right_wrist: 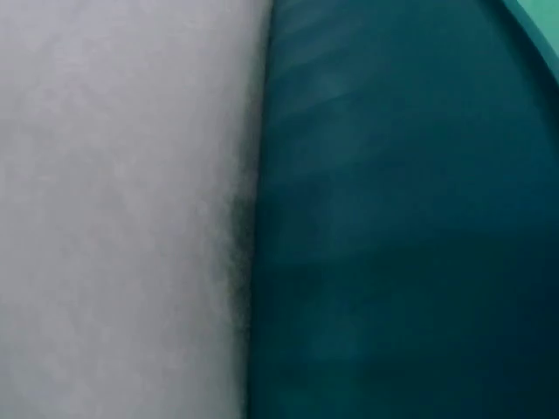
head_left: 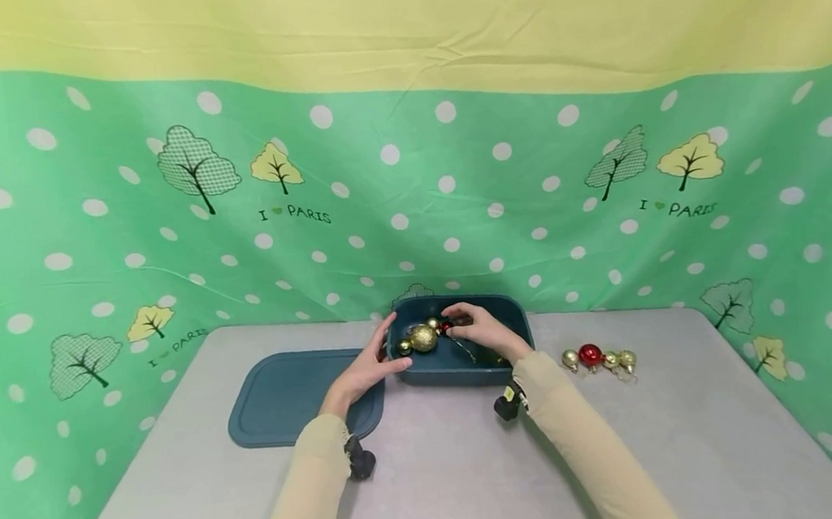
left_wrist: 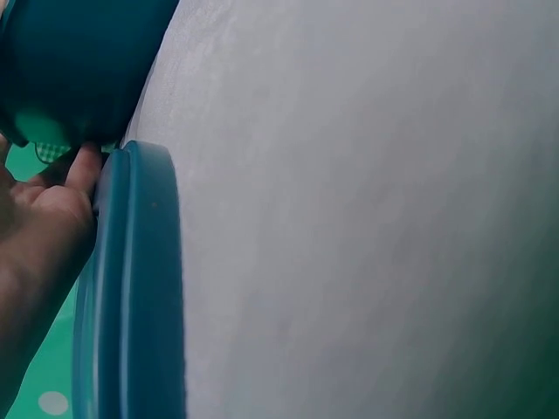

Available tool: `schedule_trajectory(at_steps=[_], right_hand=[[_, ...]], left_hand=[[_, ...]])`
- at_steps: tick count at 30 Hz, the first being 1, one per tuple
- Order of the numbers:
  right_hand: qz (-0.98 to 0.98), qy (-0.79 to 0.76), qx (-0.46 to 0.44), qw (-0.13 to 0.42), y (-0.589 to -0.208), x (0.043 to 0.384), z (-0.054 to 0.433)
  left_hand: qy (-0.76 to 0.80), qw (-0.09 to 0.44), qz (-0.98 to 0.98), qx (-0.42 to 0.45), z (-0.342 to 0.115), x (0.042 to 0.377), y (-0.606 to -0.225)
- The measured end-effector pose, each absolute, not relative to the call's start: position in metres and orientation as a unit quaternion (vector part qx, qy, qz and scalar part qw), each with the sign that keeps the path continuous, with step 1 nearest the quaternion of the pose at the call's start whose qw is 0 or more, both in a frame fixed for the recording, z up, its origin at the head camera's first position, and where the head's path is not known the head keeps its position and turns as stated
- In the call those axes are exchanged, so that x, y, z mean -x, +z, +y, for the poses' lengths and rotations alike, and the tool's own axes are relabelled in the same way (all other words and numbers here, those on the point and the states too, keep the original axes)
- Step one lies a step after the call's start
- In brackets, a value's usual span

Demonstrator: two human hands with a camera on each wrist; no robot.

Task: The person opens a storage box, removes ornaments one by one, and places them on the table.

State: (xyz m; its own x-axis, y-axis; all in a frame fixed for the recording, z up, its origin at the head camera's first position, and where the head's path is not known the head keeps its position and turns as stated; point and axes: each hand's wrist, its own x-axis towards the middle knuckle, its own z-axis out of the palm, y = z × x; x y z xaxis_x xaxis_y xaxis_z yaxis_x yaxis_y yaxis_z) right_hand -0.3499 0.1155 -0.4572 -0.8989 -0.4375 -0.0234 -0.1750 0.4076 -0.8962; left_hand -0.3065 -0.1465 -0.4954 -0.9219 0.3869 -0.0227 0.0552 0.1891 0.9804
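Observation:
A dark teal box (head_left: 462, 375) stands at the back of the table, without its lid. My left hand (head_left: 366, 369) holds the left end of the box, thumb at the front corner and fingers spread toward the back. Inside lie a large gold bauble (head_left: 423, 338) and a few smaller gold ones. My right hand (head_left: 484, 331) reaches in over the back of the box and pinches a small red bauble (head_left: 447, 327) in its fingertips. The right wrist view shows only the side of the box (right_wrist: 393, 209) and tabletop, not the hand.
A flat teal lid (head_left: 287, 396) lies left of the box, partly under my left wrist. Right of the box, a red bauble (head_left: 590, 355) sits in a row with several gold baubles (head_left: 627, 358). A green and yellow patterned cloth (head_left: 444, 151) hangs behind the table.

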Motion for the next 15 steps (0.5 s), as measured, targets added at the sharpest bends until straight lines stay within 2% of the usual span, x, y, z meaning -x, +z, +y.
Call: schedule_trajectory(at_steps=[4,15], right_hand=[[0.831,-0.508,0.17,0.148,-0.4594,0.351,0.1149],[0.847,-0.463,0.214,0.15,-0.465,0.3488,0.1124]], left_hand=[[0.619,0.131,0.761,-0.146,-0.1473,0.3058,-0.4961],[0.624,0.145,0.753,-0.149,-0.1494,0.3071,-0.4958]])
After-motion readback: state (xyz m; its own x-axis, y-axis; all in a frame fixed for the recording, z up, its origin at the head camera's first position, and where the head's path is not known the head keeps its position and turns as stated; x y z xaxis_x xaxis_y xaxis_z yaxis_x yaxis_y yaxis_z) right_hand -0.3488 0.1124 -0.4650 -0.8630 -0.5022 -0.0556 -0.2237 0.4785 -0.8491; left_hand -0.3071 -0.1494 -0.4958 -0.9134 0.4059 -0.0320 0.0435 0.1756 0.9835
